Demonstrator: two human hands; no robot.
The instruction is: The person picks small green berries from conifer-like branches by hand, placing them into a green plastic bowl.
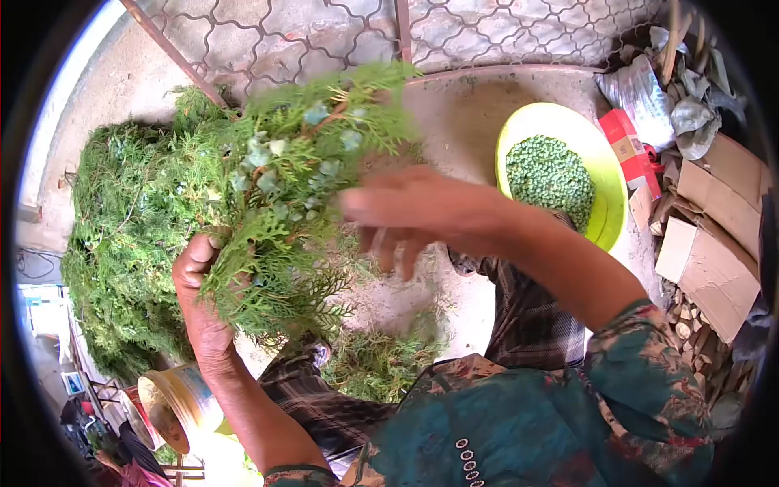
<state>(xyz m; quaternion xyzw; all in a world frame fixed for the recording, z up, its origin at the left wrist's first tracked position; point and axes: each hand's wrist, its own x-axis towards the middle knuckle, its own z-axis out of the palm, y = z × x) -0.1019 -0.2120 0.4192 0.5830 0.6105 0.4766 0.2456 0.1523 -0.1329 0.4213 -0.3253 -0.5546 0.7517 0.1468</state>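
A leafy green branch (284,187) with pale blue-green cones is held up in front of me. My left hand (203,264) is closed around its lower left part. Just right of the branch, my right hand (406,213) is blurred by motion, its fingers spread and nothing visible in them. A yellow-green basin (607,191) stands beyond my right forearm, with a heap of small green cones (550,177) inside. At the left lies a large pile of similar green branches (130,235).
Loose sprigs (381,357) lie on the ground between my legs. A wire mesh fence (324,40) runs along the back. Cardboard (714,235), a red box (630,154) and plastic bags (641,97) are at the right. Buckets (182,402) stand at the lower left.
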